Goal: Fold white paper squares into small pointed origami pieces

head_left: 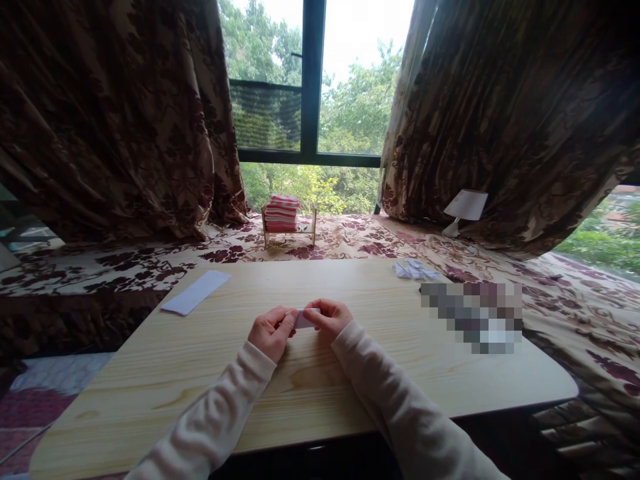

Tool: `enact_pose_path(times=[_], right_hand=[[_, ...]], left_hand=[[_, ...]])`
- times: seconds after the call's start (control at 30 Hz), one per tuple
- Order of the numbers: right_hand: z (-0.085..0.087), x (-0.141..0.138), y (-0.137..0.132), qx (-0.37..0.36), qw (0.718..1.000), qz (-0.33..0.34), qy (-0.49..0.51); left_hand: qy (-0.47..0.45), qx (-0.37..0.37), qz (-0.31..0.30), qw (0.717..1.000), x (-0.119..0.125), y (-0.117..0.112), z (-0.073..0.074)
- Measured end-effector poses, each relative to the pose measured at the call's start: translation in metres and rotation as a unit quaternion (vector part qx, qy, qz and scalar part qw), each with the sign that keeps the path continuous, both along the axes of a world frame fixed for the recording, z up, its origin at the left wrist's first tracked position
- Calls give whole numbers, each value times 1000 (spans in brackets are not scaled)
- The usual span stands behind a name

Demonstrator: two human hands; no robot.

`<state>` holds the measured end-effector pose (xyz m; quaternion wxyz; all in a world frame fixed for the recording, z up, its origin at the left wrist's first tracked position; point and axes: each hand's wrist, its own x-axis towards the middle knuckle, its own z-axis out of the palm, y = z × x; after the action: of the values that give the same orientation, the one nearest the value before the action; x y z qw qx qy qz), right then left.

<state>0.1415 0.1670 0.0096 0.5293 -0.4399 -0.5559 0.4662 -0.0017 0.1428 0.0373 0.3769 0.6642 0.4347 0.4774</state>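
A small folded piece of white paper (303, 320) is held just above the middle of the table, pinched at both ends. My left hand (273, 333) grips its left end, thumb on top. On the right end, my right hand (330, 319) is closed with thumb and fingers together. The fingers hide both ends of the paper, so its full shape cannot be told. To the left on the tabletop lies a flat white strip of paper (197, 293). Several folded white paper pieces (416, 269) sit in a small heap at the far right edge.
The pale wooden table (200, 380) has rounded corners. A pixelated patch covers something on its right side. Behind it, a cloth-covered ledge holds a small rack (289, 231) with folded red-and-white cloths (281, 213) and a white lamp (465, 205). Patterned curtains (165, 120) flank the window.
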Motion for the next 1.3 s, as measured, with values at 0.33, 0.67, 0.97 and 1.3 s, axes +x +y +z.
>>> enact_pose_path(times=[0.33,0.67,0.97,1.3], right_hand=[[-3,2,2,18,1000,-10,-3],[-4,5,2,66,996,20,-53],[-6,-1,-2,118,983,-7,-139],[-11,-7,3,71,992,-55,-93]], left_hand=[[-53,-106,-32,992,-2,5,-5],[-20,-90,-7,996,-1,3,-2],[25,-8,27,999,3,1,-4],[-22,-74,70,995,-5,11,-8]])
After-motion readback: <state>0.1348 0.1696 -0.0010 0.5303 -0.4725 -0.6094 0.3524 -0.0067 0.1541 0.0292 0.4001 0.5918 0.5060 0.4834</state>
